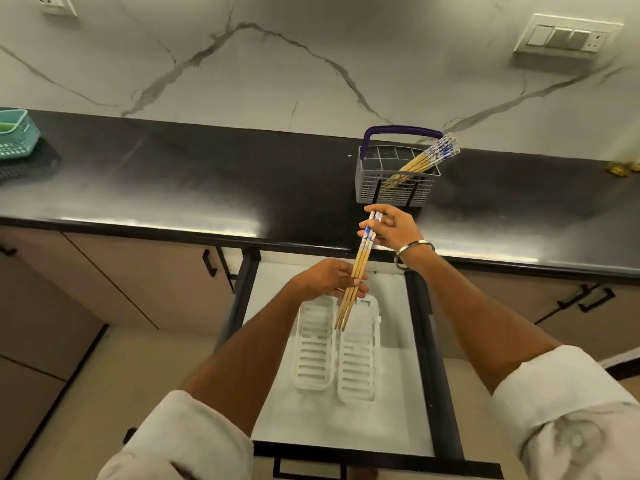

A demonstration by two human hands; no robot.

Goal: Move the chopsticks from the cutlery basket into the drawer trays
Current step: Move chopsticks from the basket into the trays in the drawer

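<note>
Both hands are holding a small bunch of wooden chopsticks with blue-and-white tops [358,271] over the open drawer.
The right hand [393,228] is pinching the far tops and the left hand [329,278] is gripping the middle, above two white slotted plastic trays [313,344]; a loose grip could be letting sticks slide and fall beside them. More are waiting in the grey wire cutlery basket [396,183].

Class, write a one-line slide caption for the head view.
Both hands, left and right, hold chopsticks above two white drawer trays.

Head cam, fwd & down, close over open drawer [420,341], counter [173,188] beyond.
</note>
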